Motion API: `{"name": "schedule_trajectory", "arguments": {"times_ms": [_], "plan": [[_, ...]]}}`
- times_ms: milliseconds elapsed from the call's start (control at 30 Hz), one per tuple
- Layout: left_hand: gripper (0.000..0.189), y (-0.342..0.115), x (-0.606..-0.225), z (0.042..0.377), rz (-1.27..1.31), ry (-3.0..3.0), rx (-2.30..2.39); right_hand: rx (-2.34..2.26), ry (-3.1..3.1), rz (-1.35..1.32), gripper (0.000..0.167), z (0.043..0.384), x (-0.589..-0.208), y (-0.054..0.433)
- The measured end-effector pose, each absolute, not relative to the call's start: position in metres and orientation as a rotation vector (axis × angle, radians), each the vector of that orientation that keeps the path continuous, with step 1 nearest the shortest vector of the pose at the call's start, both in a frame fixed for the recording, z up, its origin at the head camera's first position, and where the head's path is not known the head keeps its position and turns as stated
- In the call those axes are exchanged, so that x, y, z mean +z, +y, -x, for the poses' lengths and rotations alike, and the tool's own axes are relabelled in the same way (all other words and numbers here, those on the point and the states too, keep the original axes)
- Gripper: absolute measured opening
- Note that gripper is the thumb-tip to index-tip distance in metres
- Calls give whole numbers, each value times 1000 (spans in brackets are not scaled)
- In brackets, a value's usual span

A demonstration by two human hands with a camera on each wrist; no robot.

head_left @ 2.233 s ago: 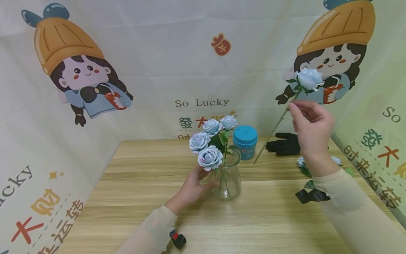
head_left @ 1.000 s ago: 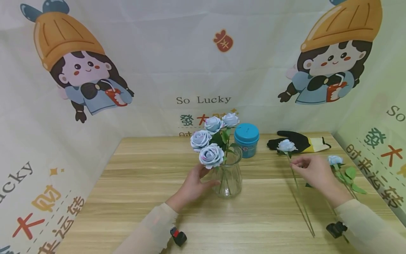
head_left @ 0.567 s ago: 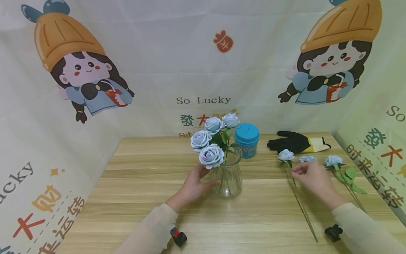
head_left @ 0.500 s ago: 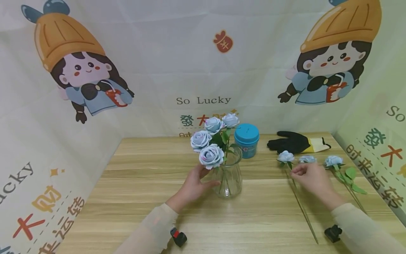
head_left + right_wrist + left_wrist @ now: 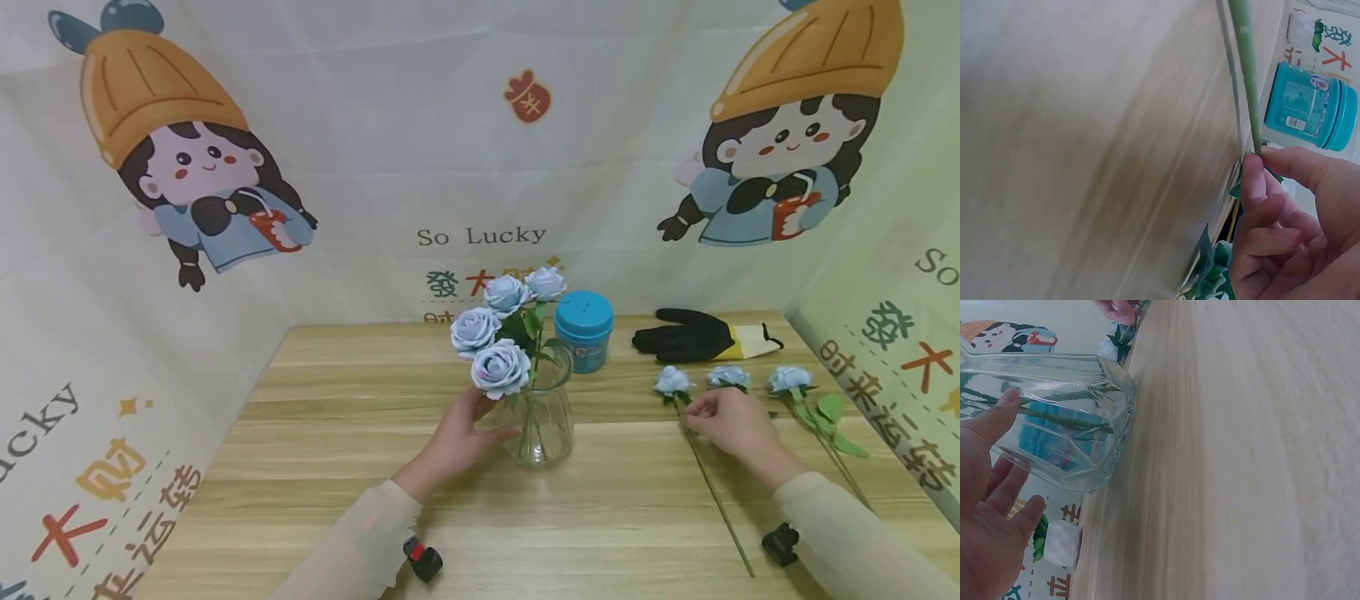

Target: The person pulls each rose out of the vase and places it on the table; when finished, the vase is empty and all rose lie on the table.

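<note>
In the head view my left hand (image 5: 461,437) holds the left side of a clear glass vase (image 5: 542,437), its thumb against the glass (image 5: 1066,444). Several pale blue artificial roses (image 5: 500,368) stand in the vase, leaning left, their stems showing through the glass. On the right, my right hand (image 5: 731,425) pinches the stem of a single rose (image 5: 671,381) just below its bloom. Between thumb and forefinger the green stem (image 5: 1247,81) runs low over the wood in the right wrist view; whether its whole length touches the table cannot be seen.
Two more roses lie right of the held one, a near rose (image 5: 727,377) and a leafy rose (image 5: 790,380). A blue lidded tub (image 5: 583,333) stands behind the vase. At the back right lies a black glove (image 5: 686,335). Printed cloth walls (image 5: 360,167) enclose the wooden table (image 5: 337,400).
My right hand has brought the rose down from high at the right to table level beside the other roses, then slid slightly nearer. The left hand stays at the vase.
</note>
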State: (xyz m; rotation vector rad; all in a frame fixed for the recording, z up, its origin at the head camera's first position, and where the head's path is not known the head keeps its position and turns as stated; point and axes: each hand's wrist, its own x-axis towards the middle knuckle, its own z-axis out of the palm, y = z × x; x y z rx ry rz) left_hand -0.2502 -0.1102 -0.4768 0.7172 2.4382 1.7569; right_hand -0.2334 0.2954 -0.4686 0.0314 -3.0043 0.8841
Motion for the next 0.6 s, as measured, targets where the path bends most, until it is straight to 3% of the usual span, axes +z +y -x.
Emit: {"name": "schedule_trajectory", "arguments": {"times_ms": [600], "plan": [[73,-110,-476,250,-712,2431,1764,900,-3069,-17,23,231,-449,299]]}}
